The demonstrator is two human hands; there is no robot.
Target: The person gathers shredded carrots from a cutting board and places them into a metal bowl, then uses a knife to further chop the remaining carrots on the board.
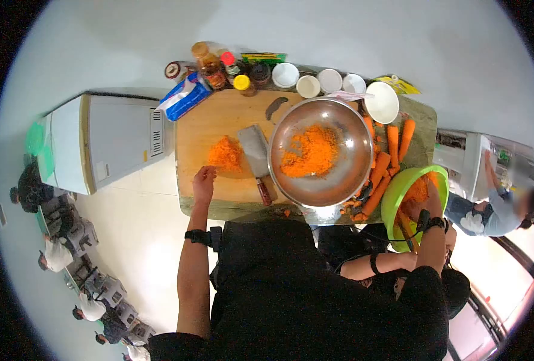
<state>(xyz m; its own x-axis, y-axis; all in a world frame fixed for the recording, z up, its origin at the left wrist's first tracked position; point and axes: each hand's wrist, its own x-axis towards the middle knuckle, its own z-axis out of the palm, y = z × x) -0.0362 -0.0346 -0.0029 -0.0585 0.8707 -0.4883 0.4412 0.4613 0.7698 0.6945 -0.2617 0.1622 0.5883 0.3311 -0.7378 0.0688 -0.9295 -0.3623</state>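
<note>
My left hand (204, 182) is over the near left part of the wooden cutting board (197, 129), its fingers loosely bent with nothing seen in them. Just beyond it is a pile of shredded carrot (225, 153). A cleaver (254, 150) lies beside the pile, its handle towards me. To its right stands a large metal bowl (359, 165) with more shredded carrot (315, 150) inside. My right hand (433, 195) reaches into a green bowl (393, 191) at the table's right edge, among shredded carrot (417, 189); its fingers are hidden.
Carrots (393, 144) and offcuts lie right of the metal bowl. Sauce bottles (208, 63), a blue packet (185, 96) and white bowls (381, 102) line the back. Another person's forearm (369, 266) is near the green bowl. A white cabinet (122, 138) stands left; another person (495, 207) is at right.
</note>
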